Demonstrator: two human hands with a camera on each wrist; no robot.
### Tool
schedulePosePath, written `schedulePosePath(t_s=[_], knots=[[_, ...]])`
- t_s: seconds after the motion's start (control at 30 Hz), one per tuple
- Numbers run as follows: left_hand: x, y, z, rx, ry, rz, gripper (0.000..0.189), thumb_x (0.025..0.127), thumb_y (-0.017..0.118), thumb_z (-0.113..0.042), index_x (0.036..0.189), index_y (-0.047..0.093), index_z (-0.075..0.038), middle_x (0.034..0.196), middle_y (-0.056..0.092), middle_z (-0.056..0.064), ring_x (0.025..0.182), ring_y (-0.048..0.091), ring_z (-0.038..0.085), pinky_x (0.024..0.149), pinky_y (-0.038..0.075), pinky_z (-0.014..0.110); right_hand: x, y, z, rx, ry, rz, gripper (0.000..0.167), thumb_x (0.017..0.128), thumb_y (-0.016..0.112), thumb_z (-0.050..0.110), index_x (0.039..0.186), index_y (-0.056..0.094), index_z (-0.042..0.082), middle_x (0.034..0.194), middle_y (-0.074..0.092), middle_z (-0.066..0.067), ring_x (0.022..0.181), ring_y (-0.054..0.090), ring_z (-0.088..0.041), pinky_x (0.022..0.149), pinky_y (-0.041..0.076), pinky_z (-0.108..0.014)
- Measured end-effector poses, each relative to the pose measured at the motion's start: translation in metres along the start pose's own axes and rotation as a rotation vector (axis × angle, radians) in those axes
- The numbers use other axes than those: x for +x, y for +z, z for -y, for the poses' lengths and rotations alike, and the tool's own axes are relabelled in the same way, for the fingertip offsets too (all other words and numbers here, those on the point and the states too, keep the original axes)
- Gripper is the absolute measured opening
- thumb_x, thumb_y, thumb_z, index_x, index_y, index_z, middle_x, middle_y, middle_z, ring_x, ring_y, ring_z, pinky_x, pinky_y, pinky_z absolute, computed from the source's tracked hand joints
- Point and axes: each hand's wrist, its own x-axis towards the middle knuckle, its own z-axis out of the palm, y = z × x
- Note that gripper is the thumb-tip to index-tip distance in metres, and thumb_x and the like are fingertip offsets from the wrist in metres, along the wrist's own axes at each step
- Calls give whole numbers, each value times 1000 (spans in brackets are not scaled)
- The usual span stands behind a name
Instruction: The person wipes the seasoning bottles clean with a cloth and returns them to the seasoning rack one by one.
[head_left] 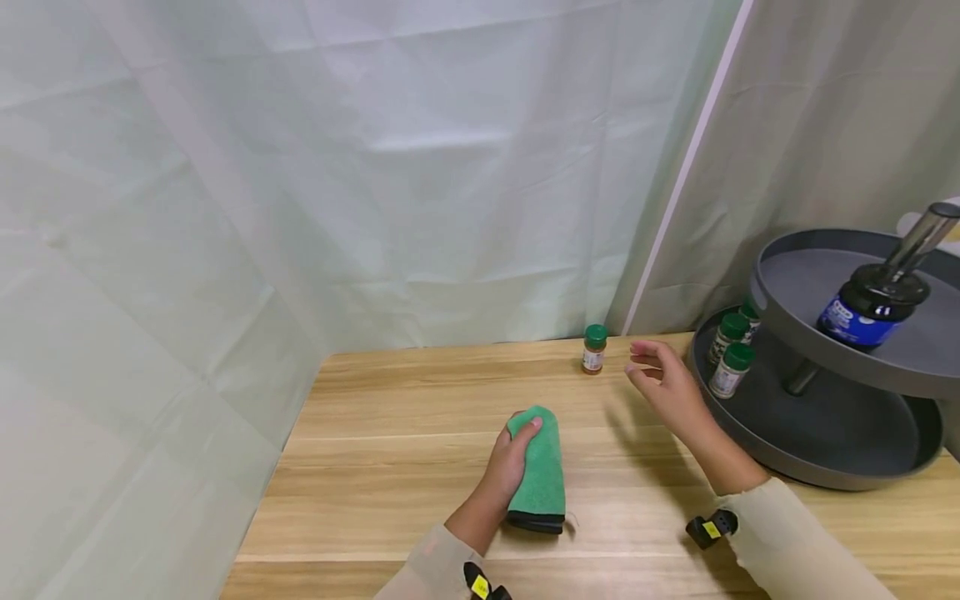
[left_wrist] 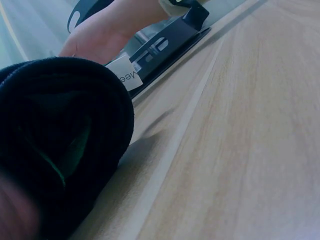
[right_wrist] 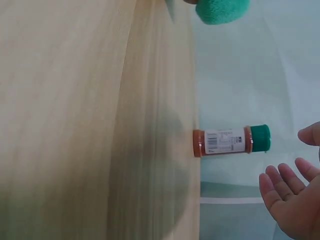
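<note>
My left hand (head_left: pixel 508 462) grips a folded green cloth (head_left: pixel 545 475) with a black edge, thumb lying on top of it. The left wrist view shows the cloth's dark rolled end (left_wrist: pixel 65 125) close up. To the right, my right hand (head_left: pixel 663 385) is raised over the table with loosely bent fingers and nothing in them. Just left of its fingertips, a spice jar (head_left: pixel 593 350) with a green lid stands upright near the table's back edge. In the right wrist view the jar's white label (right_wrist: pixel 225 141) faces me, with a gap between it and the fingers (right_wrist: pixel 280 185).
A dark two-tier round rack (head_left: pixel 832 467) stands at the right. Its lower tier holds several green-lidded jars (head_left: pixel 730 371); a dark jar with a blue label (head_left: pixel 862 317) sits on the upper tier. Pale curtains (head_left: pixel 465 208) hang behind the wooden table (head_left: pixel 390 450).
</note>
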Motion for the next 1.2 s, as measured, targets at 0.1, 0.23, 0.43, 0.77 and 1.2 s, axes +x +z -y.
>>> schedulePosePath(t_s=[0.1, 0.23, 0.43, 0.77, 1.2], knots=[[1, 0, 1, 6, 3, -8, 44, 97, 57, -56, 123, 56, -21, 95, 58, -1, 85, 60, 16, 77, 51, 31, 5, 5, -2, 4, -9, 1, 42, 100, 63, 9, 137, 50, -6, 133, 57, -26, 124, 58, -40, 95, 46, -17], [0, 0, 0, 3, 7, -10, 43, 98, 57, -54, 124, 55, -21, 93, 58, -1, 84, 60, 15, 75, 51, 30, 12, 12, -5, 0, -4, 19, 42, 99, 63, 8, 137, 50, -6, 133, 56, -27, 124, 58, -41, 99, 51, -37], [0, 0, -2, 5, 10, -14, 43, 97, 58, -55, 123, 57, -21, 93, 58, -1, 84, 60, 15, 76, 51, 30, 25, 21, -7, -39, 67, 41, 44, 100, 62, 9, 137, 46, -9, 138, 50, -29, 127, 53, -45, 106, 45, -57], [0, 1, -1, 2, 7, -20, 42, 97, 58, -54, 123, 57, -20, 94, 59, -1, 84, 60, 15, 75, 51, 30, 41, 35, -15, -99, 161, 79, 55, 102, 61, 24, 143, 42, -6, 142, 45, -27, 129, 49, -44, 106, 45, -55], [0, 2, -2, -1, 8, -21, 42, 98, 58, -53, 124, 57, -20, 94, 59, -1, 83, 61, 15, 75, 52, 30, 52, 49, -18, -102, 201, 94, 47, 101, 63, 27, 139, 50, 2, 136, 51, -22, 128, 53, -41, 103, 49, -54]])
